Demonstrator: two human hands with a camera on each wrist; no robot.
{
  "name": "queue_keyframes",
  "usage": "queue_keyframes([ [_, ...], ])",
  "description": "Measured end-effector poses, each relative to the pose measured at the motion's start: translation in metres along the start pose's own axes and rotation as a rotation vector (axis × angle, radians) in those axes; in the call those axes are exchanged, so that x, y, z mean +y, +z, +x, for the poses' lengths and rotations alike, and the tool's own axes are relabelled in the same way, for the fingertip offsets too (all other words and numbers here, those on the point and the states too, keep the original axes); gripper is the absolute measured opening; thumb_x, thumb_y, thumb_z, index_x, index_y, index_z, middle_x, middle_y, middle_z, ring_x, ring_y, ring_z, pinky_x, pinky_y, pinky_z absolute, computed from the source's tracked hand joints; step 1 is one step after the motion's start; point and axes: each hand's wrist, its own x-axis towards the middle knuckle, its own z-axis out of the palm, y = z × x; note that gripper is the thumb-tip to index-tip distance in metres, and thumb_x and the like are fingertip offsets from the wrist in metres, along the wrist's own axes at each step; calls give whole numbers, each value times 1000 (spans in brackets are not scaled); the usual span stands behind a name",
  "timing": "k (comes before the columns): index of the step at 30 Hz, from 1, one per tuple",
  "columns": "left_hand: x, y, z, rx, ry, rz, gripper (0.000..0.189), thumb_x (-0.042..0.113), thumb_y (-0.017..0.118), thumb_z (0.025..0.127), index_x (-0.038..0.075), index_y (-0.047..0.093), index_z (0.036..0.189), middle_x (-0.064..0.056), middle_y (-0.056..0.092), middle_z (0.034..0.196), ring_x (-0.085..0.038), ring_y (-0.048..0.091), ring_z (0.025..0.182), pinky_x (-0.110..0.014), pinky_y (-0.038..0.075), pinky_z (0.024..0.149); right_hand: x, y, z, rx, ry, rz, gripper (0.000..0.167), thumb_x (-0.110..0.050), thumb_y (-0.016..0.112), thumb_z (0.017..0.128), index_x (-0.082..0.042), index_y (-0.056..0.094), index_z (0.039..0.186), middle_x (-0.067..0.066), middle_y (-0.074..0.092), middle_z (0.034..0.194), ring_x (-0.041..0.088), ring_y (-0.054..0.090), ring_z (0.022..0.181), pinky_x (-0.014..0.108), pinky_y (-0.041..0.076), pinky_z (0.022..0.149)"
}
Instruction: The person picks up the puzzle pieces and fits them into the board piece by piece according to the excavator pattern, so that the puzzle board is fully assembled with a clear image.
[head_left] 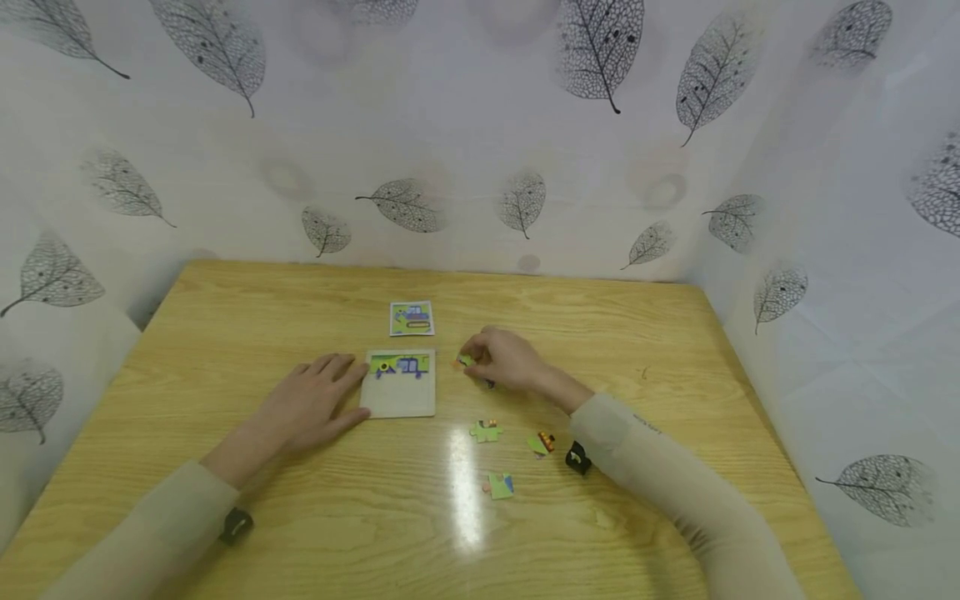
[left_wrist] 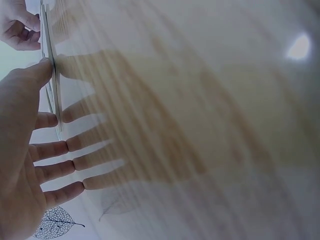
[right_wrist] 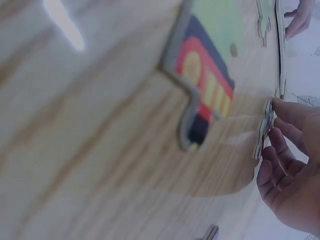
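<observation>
My left hand (head_left: 311, 406) lies at the left side of a pale puzzle tray (head_left: 397, 402), fingers spread and fairly straight, with fingertips and thumb at the tray's edge. The tray's upper part holds a green strip of puzzle (head_left: 405, 365) with a purple vehicle. Just right of the tray, my right hand (head_left: 512, 360) pinches a puzzle piece (right_wrist: 264, 127) between thumb and fingers, close over the table. A dark bit of another piece (head_left: 491, 384) peeks out below that hand. Nearer me lie green jigsaw pieces (head_left: 487, 432), one with orange and red parts (head_left: 541, 444).
A small picture card (head_left: 412, 318) of a blue excavator lies behind the tray. Another green and blue piece (head_left: 499, 486) is nearest me. The wooden table (head_left: 600, 333) ends at a white curtain (head_left: 465, 133) with leaf prints, at the back and both sides.
</observation>
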Motion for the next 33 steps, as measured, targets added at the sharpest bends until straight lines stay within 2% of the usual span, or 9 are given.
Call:
queue_keyframes([
  [7, 1, 0, 0, 4, 3, 7, 71, 56, 59, 103, 9, 51, 156, -24, 52, 158, -45, 51, 144, -68, 49, 111, 7, -4, -2, -19, -9, 5, 38, -33, 76, 98, -12, 73, 130, 3, 75, 117, 17, 71, 106, 36, 62, 93],
  [18, 3, -3, -1, 6, 1, 10, 71, 56, 60, 103, 8, 51, 156, -24, 52, 157, -45, 51, 144, -68, 49, 112, 5, -4, -4, 14, -1, -12, 38, -35, 78, 96, -11, 74, 126, 2, 75, 112, 15, 71, 100, 33, 62, 89],
  [26, 3, -3, -1, 2, -6, 9, 71, 55, 60, 103, 9, 51, 156, -24, 52, 157, -45, 51, 143, -68, 49, 112, 2, -4, -1, 0, 37, 57, 33, -29, 80, 95, -11, 73, 123, 2, 76, 112, 16, 70, 101, 34, 62, 92],
  [33, 4, -3, -1, -11, -13, -1, 72, 56, 59, 103, 9, 50, 157, -24, 51, 158, -45, 50, 145, -69, 47, 113, 3, -2, -2, 16, 80, 164, 28, -24, 81, 94, -14, 72, 119, 0, 74, 111, 14, 69, 101, 33, 61, 92],
])
